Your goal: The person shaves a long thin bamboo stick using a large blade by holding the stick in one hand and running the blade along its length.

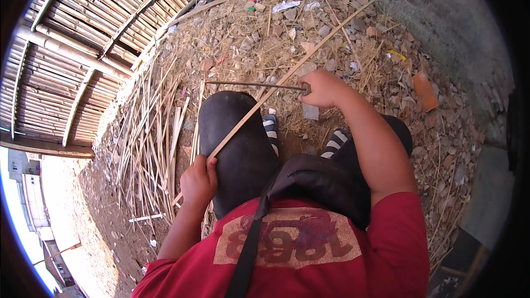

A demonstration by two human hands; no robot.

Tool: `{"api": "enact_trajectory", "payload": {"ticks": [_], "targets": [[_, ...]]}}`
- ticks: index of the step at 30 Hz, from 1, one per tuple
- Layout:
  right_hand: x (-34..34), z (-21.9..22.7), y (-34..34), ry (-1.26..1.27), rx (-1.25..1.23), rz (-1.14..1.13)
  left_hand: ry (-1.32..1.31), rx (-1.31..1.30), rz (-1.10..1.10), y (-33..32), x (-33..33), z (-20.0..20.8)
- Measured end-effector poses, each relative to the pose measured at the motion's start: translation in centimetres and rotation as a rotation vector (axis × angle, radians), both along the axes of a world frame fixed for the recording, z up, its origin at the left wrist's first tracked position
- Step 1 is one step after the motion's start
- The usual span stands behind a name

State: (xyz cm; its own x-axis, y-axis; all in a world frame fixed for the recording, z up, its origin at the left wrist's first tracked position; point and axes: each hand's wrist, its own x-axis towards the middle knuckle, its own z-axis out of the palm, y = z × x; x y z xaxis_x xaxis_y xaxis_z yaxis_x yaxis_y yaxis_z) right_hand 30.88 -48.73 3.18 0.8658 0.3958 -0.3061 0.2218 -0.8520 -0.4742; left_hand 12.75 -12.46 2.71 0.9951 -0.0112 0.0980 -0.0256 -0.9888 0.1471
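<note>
Held in my left hand (200, 181) is a long, pale bamboo strip (243, 121), my fingers wrapped round it near its lower end. The strip slants across my left thigh and up to the far right. My right hand (321, 88) is closed round the short handle of a long knife (243, 84), its dark blade looking very thin from this angle. Pointing left, the blade crosses the strip beyond my knees. Whether it cuts into the strip I cannot tell. A dark cover (232, 143) lies over my left thigh.
Many loose bamboo strips (152, 149) lie in a heap on the ground at my left. A bamboo slat wall (77, 49) stands at far left, a brick wall (458, 27) at right. Rubble, straw and litter (284, 6) cover the ground ahead. My sandals (335, 142) show between my knees.
</note>
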Motion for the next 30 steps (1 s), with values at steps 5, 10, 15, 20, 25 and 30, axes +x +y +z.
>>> {"api": "enact_trajectory", "payload": {"ticks": [5, 10, 15, 20, 25, 30], "targets": [[0.0, -4.2, -0.4, -0.065, 0.129, -0.05, 0.019, 0.024, 0.009, 0.0, 0.1, 0.1], [-1.6, -1.9, 2.3, -0.122, 0.063, 0.016, 0.046, -0.039, 0.006, 0.3, -0.1, -0.2], [-0.8, -1.6, 1.8, -0.188, 0.165, -0.008, 0.017, -0.068, 0.003, 0.5, 0.5, -1.4], [-1.0, -1.0, 1.6, -0.087, 0.022, -0.01, 0.016, -0.04, 0.01, 0.2, 0.4, -0.6], [-1.7, 1.0, 3.1, -0.083, -0.03, 0.019, 0.003, -0.028, 0.002, 0.5, 0.3, -0.9], [1.1, -3.0, -1.2, -0.082, 0.122, -0.306, -0.01, 0.009, -0.008, 0.4, 0.8, -0.3]]}}
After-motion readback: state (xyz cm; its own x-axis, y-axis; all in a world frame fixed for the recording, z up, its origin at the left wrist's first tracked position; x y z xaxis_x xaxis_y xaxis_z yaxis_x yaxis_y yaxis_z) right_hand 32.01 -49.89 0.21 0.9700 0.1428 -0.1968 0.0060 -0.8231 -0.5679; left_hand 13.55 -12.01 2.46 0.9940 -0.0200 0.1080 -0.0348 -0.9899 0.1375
